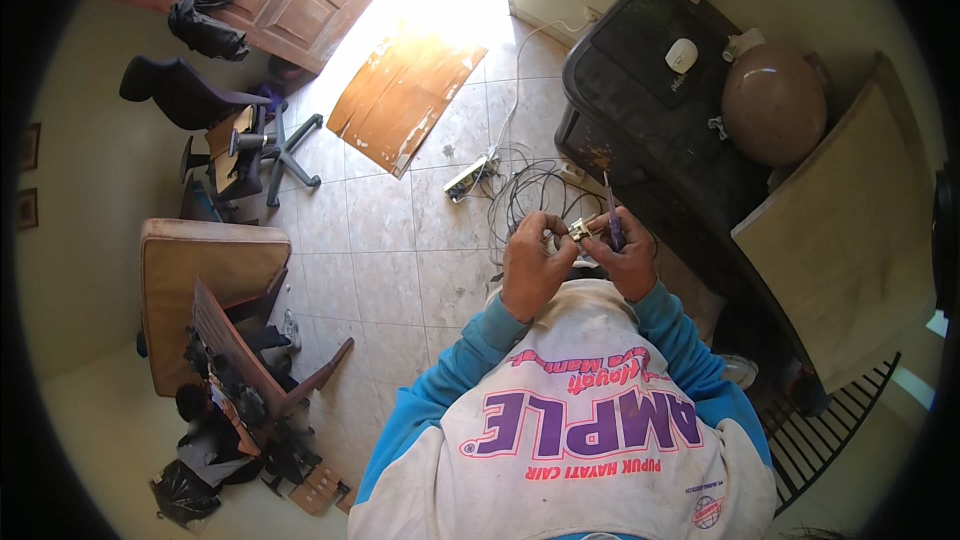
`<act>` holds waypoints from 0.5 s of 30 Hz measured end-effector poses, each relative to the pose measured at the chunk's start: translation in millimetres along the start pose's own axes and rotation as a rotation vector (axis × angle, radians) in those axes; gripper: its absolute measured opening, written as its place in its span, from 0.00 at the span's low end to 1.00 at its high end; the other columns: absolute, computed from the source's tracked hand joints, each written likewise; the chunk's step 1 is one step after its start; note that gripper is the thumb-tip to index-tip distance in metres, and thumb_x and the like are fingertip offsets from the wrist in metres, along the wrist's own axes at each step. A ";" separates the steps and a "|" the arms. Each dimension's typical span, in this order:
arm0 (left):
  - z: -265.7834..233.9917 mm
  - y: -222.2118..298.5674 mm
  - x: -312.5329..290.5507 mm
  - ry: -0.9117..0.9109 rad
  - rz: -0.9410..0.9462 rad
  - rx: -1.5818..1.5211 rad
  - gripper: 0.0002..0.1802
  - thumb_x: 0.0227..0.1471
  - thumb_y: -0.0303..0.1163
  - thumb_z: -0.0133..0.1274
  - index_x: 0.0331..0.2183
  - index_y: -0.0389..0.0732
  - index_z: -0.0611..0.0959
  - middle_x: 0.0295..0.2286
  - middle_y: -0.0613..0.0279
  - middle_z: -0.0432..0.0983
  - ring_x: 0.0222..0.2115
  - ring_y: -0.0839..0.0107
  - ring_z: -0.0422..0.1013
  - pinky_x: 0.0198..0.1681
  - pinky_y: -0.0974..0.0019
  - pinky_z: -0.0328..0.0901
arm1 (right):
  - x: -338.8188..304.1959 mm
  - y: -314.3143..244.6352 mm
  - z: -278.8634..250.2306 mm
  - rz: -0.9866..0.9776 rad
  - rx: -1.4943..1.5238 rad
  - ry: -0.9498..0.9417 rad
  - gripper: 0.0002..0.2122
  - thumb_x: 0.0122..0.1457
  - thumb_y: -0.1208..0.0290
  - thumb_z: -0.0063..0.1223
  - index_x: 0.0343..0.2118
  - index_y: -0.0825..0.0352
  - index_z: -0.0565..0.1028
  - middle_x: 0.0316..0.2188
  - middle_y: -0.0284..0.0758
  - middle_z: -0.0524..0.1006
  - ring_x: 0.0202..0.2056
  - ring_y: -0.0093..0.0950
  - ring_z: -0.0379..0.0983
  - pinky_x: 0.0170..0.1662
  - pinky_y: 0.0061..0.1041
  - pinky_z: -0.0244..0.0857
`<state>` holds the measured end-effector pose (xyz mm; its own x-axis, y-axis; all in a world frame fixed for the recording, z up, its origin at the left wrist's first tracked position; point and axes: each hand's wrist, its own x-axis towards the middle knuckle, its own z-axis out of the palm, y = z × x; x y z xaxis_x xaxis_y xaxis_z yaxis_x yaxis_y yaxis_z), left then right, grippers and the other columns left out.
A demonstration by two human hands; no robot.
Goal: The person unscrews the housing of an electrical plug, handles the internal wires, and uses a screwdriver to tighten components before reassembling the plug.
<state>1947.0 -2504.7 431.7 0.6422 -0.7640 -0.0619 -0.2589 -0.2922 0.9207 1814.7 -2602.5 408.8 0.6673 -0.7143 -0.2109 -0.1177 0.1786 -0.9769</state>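
Note:
In front of my chest my two hands meet over a small whitish fitting with metal parts (580, 229), its exact kind too small to tell. My left hand (536, 262) is closed, pinching the fitting's left side between thumb and fingers. A screwdriver with a purple handle (615, 230) stands up from my right hand (630, 258), its shaft pointing away from me. The right fingers are closed round the handle, and their tips also touch the fitting. Beyond my hands a tangle of dark cables (530, 185) lies on the tiled floor.
A power strip (468, 180) lies beside the cables. Farther off is a worn wooden sheet (405, 100). At right stands a black table (650, 110) bearing a brown rounded object (775, 105). An office chair (255, 135) and a seated person (215, 435) are at left.

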 end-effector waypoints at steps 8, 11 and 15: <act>-3.9 1.4 3.2 -0.087 -0.026 -0.177 0.08 0.45 0.28 0.56 0.30 0.35 0.77 0.28 0.55 0.75 0.28 0.66 0.71 0.33 0.63 0.64 | 8.3 -5.3 -8.6 0.186 0.295 -0.080 0.09 0.56 0.73 0.60 0.36 0.66 0.72 0.31 0.28 0.76 0.32 0.13 0.69 0.37 0.15 0.64; -4.5 0.5 1.5 -0.088 -0.021 -0.183 0.09 0.46 0.28 0.56 0.31 0.35 0.77 0.28 0.56 0.75 0.29 0.66 0.71 0.34 0.64 0.64 | 10.2 -9.6 -9.1 0.199 0.268 -0.117 0.09 0.56 0.73 0.60 0.37 0.67 0.73 0.32 0.29 0.76 0.33 0.14 0.70 0.39 0.16 0.66; -5.7 -3.1 1.0 -0.099 -0.100 -0.190 0.08 0.48 0.28 0.56 0.33 0.36 0.77 0.29 0.63 0.75 0.30 0.76 0.69 0.39 0.65 0.63 | 9.7 -6.7 -7.6 0.146 0.232 -0.099 0.10 0.54 0.73 0.62 0.36 0.67 0.73 0.32 0.28 0.76 0.32 0.13 0.69 0.38 0.15 0.64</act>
<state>1952.6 -2501.2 431.0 0.5817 -0.7920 -0.1851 -0.0515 -0.2630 0.9634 1816.4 -2615.8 413.0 0.7255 -0.6022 -0.3332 -0.0538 0.4330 -0.8998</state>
